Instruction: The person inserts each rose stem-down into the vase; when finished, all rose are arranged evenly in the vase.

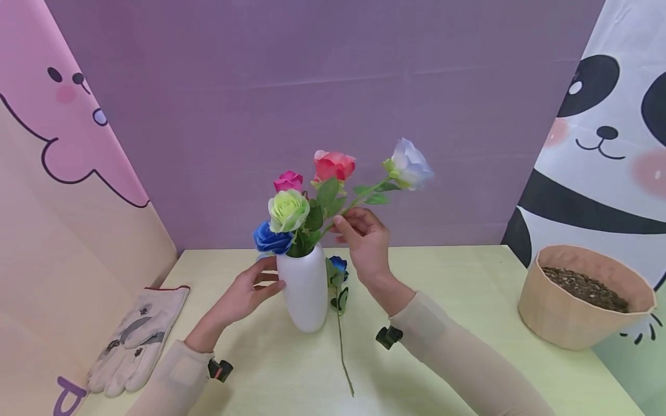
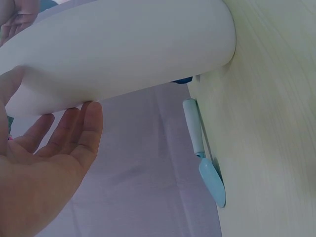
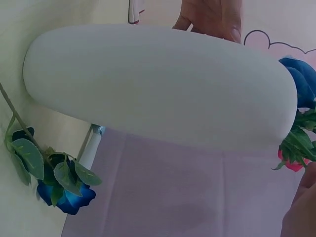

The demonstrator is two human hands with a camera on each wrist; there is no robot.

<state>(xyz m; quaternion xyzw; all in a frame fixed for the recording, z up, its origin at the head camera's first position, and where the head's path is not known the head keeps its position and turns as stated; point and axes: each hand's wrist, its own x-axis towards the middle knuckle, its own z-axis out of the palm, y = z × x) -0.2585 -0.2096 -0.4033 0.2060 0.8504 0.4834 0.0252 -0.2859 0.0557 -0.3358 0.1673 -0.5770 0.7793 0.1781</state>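
Note:
A white vase (image 1: 303, 292) stands upright on the table, holding a blue rose (image 1: 272, 238), a pale green rose (image 1: 288, 211), a magenta rose (image 1: 288, 181) and a coral flower (image 1: 334, 166). My left hand (image 1: 256, 292) holds the vase's upper side, thumb in front and fingertips against its far side, as the left wrist view shows. Between thumb and fingers, my right hand (image 1: 367, 240) pinches the green stem of a pale blue-white flower (image 1: 409, 164). That flower leans to the right, its stem slanting down toward the vase mouth; the lower stem end is hidden.
Right beside the vase lies another blue rose (image 3: 71, 195) with a long thin stem. A light blue trowel (image 2: 204, 153) rests behind the vase. Work gloves (image 1: 140, 338) lie at the left edge, and a tan pot of soil (image 1: 567, 315) stands at the right.

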